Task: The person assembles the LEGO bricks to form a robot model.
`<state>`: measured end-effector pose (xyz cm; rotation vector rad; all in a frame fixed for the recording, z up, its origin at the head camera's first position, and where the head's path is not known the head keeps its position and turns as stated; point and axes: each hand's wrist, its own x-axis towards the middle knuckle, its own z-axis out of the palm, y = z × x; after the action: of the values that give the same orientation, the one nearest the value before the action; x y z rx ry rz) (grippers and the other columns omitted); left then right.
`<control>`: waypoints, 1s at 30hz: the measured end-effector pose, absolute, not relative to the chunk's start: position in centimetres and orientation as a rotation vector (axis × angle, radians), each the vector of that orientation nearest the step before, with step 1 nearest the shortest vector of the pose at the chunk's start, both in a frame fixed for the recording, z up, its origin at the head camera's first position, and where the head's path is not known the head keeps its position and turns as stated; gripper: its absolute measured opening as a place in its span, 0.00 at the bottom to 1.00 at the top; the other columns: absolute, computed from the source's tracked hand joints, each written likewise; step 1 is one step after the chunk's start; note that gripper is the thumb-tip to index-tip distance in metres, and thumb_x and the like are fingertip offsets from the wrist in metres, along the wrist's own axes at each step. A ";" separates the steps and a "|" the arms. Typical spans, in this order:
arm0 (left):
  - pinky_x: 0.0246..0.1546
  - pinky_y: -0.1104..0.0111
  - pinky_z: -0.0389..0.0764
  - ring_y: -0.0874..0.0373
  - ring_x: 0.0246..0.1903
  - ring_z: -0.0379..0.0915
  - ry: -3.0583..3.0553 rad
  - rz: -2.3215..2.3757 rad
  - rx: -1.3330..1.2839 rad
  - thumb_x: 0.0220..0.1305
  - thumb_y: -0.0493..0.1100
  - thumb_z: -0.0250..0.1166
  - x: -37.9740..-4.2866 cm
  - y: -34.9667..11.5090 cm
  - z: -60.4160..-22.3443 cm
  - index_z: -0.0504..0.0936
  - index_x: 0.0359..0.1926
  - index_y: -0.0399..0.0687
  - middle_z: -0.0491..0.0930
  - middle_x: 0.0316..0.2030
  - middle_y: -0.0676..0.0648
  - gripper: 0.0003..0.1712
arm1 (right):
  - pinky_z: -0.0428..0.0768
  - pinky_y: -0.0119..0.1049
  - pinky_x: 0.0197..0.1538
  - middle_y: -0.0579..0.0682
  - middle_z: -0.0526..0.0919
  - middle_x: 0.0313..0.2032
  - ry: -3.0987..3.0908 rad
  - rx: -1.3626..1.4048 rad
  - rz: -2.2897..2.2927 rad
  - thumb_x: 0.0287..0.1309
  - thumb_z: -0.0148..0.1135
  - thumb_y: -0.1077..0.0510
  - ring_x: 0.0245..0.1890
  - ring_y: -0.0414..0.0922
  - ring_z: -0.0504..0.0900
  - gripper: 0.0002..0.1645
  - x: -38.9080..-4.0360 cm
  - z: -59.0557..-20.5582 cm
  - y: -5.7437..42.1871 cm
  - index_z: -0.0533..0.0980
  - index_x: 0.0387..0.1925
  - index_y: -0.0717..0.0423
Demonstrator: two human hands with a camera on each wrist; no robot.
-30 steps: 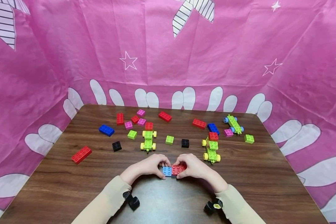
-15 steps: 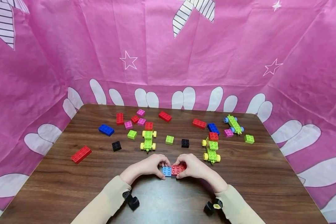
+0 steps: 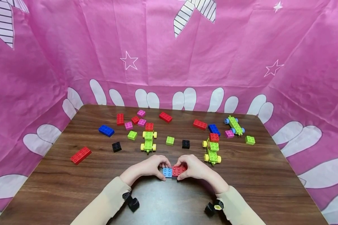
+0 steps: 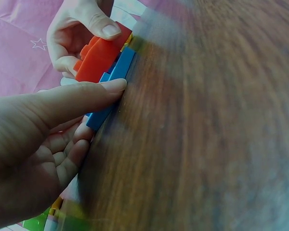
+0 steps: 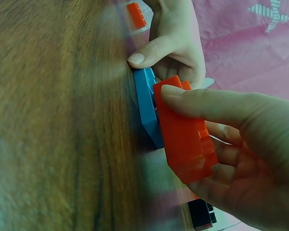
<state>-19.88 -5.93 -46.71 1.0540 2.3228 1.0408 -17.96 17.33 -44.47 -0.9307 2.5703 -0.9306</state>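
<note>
At the front middle of the table, my left hand [image 3: 150, 166] holds a light blue building brick [image 3: 167, 172] between thumb and fingers. My right hand [image 3: 196, 169] pinches a red building brick [image 3: 179, 170] just to its right. Both wrist views show the red brick [image 5: 183, 132] on top of the right part of the blue brick [image 4: 111, 94], so only the blue brick's left studs show from above. The red one looks slightly tilted against it. Whether the studs are fully pressed in, I cannot tell.
Beyond the hands stand two green car bases with yellow wheels, one left [image 3: 148, 143] and one right [image 3: 212, 154], each bearing a red brick. A blue-wheeled base [image 3: 235, 125] lies far right. Several loose bricks, including a black one [image 3: 186, 144] and a red one [image 3: 81, 155], are scattered around.
</note>
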 end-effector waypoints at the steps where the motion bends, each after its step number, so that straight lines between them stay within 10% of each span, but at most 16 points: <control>1: 0.40 0.77 0.74 0.70 0.34 0.69 2.324 1.036 1.053 0.40 0.39 0.79 -19.9 -5.9 -46.7 0.82 0.42 0.45 0.79 0.36 0.55 0.24 | 0.70 0.27 0.33 0.39 0.81 0.30 2.570 -0.926 -0.930 0.38 0.80 0.51 0.29 0.34 0.70 0.19 -17.9 -44.5 17.3 0.82 0.34 0.51; 30: 0.39 0.76 0.74 0.68 0.34 0.69 2.300 1.071 1.048 0.40 0.38 0.79 -20.0 -6.0 -46.7 0.82 0.41 0.43 0.79 0.36 0.52 0.24 | 0.69 0.27 0.33 0.40 0.81 0.30 2.622 -0.870 -0.867 0.37 0.80 0.52 0.29 0.34 0.70 0.19 -17.8 -44.2 16.9 0.84 0.35 0.53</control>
<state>-19.99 -5.99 -46.75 1.0483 2.3001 1.0714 -17.76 16.93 -44.25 -0.8698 2.6216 -0.8670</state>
